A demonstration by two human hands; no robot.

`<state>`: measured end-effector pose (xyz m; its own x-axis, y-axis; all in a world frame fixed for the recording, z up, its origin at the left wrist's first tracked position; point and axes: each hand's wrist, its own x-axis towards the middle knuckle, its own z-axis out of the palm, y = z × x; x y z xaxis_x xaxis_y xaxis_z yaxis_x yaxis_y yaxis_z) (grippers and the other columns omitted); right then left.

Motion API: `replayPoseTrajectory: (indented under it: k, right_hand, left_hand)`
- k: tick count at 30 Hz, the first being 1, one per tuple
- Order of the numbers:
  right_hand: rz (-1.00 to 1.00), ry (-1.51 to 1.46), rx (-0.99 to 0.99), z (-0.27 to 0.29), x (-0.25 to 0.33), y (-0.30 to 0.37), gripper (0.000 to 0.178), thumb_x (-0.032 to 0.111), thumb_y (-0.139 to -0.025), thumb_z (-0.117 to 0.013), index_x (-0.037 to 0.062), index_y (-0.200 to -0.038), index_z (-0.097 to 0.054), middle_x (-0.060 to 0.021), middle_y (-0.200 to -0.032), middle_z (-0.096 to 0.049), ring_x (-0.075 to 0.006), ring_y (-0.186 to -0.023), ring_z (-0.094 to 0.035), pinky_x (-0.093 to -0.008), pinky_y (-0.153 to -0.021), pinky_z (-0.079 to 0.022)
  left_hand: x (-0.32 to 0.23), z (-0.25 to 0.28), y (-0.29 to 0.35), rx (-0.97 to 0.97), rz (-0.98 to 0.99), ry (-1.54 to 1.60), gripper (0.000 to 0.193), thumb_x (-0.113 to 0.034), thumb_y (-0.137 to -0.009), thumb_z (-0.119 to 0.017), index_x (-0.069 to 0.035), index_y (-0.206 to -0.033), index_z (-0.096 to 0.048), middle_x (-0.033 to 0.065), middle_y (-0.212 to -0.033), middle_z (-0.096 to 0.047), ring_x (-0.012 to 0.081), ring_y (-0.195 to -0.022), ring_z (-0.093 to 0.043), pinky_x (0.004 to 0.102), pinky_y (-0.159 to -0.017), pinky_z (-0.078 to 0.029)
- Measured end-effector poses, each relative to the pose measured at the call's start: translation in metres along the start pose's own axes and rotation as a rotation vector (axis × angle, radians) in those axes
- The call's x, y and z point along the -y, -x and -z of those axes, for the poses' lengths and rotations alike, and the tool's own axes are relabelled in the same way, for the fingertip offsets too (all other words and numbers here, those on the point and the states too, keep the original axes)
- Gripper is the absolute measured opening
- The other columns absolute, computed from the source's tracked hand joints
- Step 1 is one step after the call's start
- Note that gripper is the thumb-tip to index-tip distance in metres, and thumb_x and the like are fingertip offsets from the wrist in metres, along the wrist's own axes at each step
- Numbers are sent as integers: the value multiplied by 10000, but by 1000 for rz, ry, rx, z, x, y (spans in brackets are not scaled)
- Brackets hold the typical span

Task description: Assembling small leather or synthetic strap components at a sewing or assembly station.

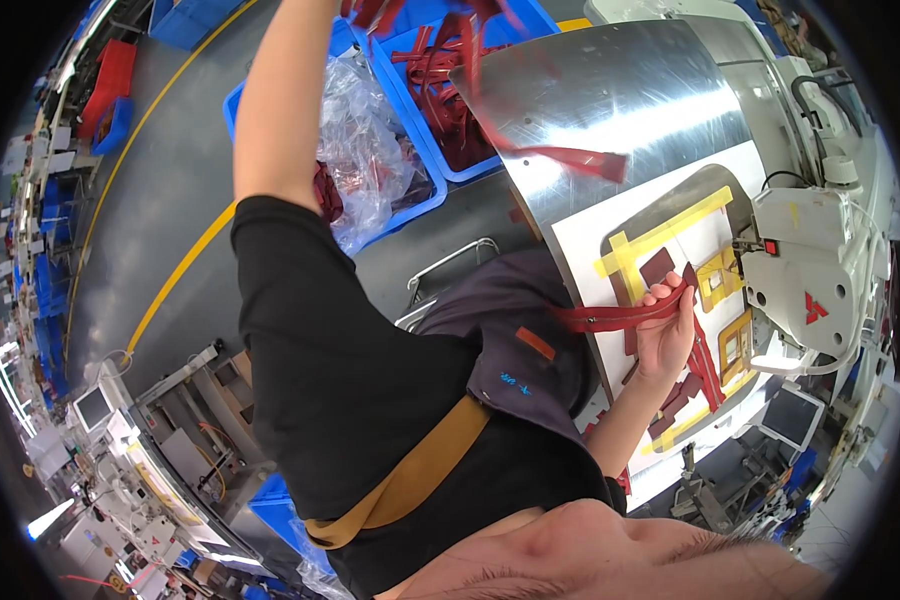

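On the right, my right hand (667,325) is closed around a dark red zipper strip (610,318). One end of the strip stretches left toward my lap, and another length hangs toward the machine's work board (590,292). My left forearm (282,110) reaches up past the top edge, so the left hand itself is out of the picture. Blurred dark red strips (473,60) hang beside that arm at the top. One blurred red strip end (575,160) trails over the shiny metal plate (630,95). Dark red pieces (678,398) lie on the board, between yellow-taped frames (735,345).
A blue bin (410,85) of red strips and another blue bin (432,205) with clear plastic bags stand at the upper left. The white sewing machine head (805,265) rises close to my right hand. A metal rail (450,262) stands beside my lap.
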<state>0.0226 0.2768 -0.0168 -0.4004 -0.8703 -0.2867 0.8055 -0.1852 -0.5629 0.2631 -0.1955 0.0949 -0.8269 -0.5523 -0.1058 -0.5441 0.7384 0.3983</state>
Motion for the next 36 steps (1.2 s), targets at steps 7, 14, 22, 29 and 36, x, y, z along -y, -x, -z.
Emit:
replayPoseTrajectory:
  k: [7, 14, 22, 29, 36]
  right_hand:
    - [-17, 3, 41, -2, -11, -4, 417, 291, -1021, -343, -30, -1264, -450, -187, -1083, -634, -264, -948, -638, -409, -863, -512]
    - [32, 142, -119, -8, -19, 2, 431, 268, -1016, -365, -33, -1320, -412, -160, -1006, -654, -229, -848, -671, -346, -740, -576]
    - [-5, 98, -63, -10, -24, -9, 296, 137, -977, -471, 0, -1238, -500, -117, -848, -628, -153, -646, -612, -276, -592, -534]
    - [-68, 71, 17, -21, -26, -5, 403, 124, -947, -514, -17, -1319, -448, -70, -840, -587, -132, -672, -579, -251, -617, -511]
    - [-117, -87, 78, -25, -31, 2, 478, 119, -926, -540, -34, -1356, -400, -48, -819, -560, -127, -661, -564, -257, -613, -506]
  left_hand:
    - [-19, -79, -47, -386, 124, -378, 813, -341, -701, -740, -50, -1370, -383, 180, -1245, -514, 336, -1193, -477, 470, -1033, -341]
    - [-65, -104, -33, -522, -307, -123, 342, -266, -857, -609, -49, -1122, -604, 142, -959, -658, 251, -888, -629, 349, -788, -492]
    - [-141, -170, -23, 252, -430, 269, 294, -276, -826, -618, -36, -995, -642, 138, -815, -670, 274, -763, -654, 372, -704, -505]
    - [-200, -191, -52, 270, -461, 521, 317, -282, -883, -579, 22, -941, -647, 148, -749, -657, 239, -664, -647, 359, -644, -507]
    - [-247, -197, -69, 316, -294, 179, 654, -610, -824, -551, 25, -738, -681, 135, -645, -627, 276, -539, -603, 370, -575, -504]
